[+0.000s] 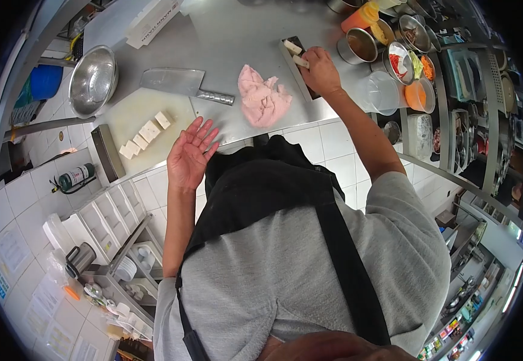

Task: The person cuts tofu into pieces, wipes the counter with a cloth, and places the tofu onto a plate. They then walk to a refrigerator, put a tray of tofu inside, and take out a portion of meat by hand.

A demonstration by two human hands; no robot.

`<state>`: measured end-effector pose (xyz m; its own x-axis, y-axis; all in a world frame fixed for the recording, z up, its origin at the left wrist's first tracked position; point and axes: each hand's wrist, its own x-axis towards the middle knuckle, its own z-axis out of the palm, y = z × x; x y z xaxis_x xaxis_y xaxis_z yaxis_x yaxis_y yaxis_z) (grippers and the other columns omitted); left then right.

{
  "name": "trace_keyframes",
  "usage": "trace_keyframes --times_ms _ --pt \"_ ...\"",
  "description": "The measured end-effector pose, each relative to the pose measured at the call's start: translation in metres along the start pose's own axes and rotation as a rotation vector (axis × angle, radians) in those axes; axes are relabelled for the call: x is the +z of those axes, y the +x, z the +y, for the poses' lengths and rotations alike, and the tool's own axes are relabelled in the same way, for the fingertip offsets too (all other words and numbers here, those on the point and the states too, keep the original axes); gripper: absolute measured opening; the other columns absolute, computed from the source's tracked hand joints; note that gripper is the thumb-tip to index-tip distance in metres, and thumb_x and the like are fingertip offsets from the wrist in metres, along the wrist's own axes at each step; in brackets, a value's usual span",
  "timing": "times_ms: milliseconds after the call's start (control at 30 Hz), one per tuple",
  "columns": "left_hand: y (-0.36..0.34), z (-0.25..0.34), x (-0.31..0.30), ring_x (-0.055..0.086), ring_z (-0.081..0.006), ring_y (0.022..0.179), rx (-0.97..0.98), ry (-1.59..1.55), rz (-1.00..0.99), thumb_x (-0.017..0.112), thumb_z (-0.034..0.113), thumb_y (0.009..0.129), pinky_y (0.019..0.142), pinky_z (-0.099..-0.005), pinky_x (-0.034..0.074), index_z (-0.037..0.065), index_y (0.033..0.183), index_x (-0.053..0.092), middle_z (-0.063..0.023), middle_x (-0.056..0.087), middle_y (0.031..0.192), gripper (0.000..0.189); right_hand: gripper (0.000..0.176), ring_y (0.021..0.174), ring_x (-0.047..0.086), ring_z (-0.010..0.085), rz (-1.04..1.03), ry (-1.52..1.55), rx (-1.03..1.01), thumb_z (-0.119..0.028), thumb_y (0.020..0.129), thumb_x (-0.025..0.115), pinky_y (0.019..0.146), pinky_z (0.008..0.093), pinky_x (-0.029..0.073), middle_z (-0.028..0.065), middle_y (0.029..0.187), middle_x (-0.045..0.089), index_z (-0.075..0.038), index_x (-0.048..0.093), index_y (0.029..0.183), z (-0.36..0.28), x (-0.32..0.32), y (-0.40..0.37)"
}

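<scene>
My right hand (pixel 321 71) reaches into a narrow dark tray (pixel 305 87), its fingers closed at a white food block (pixel 300 62). Another white block (pixel 292 47) lies at the tray's far end. My left hand (pixel 192 154) is palm up with its fingers spread, holding nothing, at the front edge of the cutting board (pixel 180 114). On that board a row of several cut white blocks (pixel 147 133) runs diagonally. A cleaver (pixel 174 80) lies across the board's far edge, its handle pointing right. A crumpled pink cloth (pixel 261 96) sits between the cleaver and the tray.
Beside the board are a metal bowl (pixel 94 81) and another narrow tray (pixel 107 152). A white box (pixel 153 23) stands farther back. At right are a metal pot (pixel 358 46), an orange squeeze bottle (pixel 361 17), clear plastic containers (pixel 379 92) and several ingredient bowls.
</scene>
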<state>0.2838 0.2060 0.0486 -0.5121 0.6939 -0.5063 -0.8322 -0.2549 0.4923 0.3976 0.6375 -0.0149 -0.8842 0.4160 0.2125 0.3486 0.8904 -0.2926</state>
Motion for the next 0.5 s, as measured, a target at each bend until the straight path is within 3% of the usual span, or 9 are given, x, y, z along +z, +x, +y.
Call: trace_keyframes --times_ms 200,267,500 --pt "-0.011 0.006 -0.007 0.052 -0.037 0.146 0.023 0.027 0.015 0.056 0.049 0.107 0.118 -0.0517 0.044 0.004 0.157 0.049 -0.0211 0.052 0.16 0.068 0.035 0.125 0.06 0.038 -0.072 0.001 -0.042 -0.01 0.086 0.074 0.105 0.0469 0.053 0.0157 0.127 0.066 -0.006 0.069 0.12 0.004 -0.016 -0.001" --pt "-0.013 0.006 -0.012 0.052 -0.0367 0.146 0.025 0.028 0.018 0.056 0.049 0.107 0.118 -0.0514 0.044 0.004 0.157 0.049 -0.0209 0.052 0.16 0.068 0.038 0.123 0.063 0.0369 -0.164 -0.003 0.058 -0.01 0.087 0.075 0.102 0.047 0.055 0.0151 0.124 0.067 -0.008 0.067 0.124 0.003 -0.015 0.001" --pt "-0.022 0.007 -0.024 0.054 -0.0367 0.145 0.023 0.035 0.06 0.056 0.05 0.107 0.117 -0.0505 0.044 0.004 0.157 0.049 -0.0199 0.054 0.159 0.068 0.032 0.114 0.067 0.0382 -0.124 0.071 0.106 -0.01 0.087 0.076 0.098 0.0476 0.056 0.0147 0.115 0.07 -0.008 0.065 0.117 0.002 -0.012 -0.001"
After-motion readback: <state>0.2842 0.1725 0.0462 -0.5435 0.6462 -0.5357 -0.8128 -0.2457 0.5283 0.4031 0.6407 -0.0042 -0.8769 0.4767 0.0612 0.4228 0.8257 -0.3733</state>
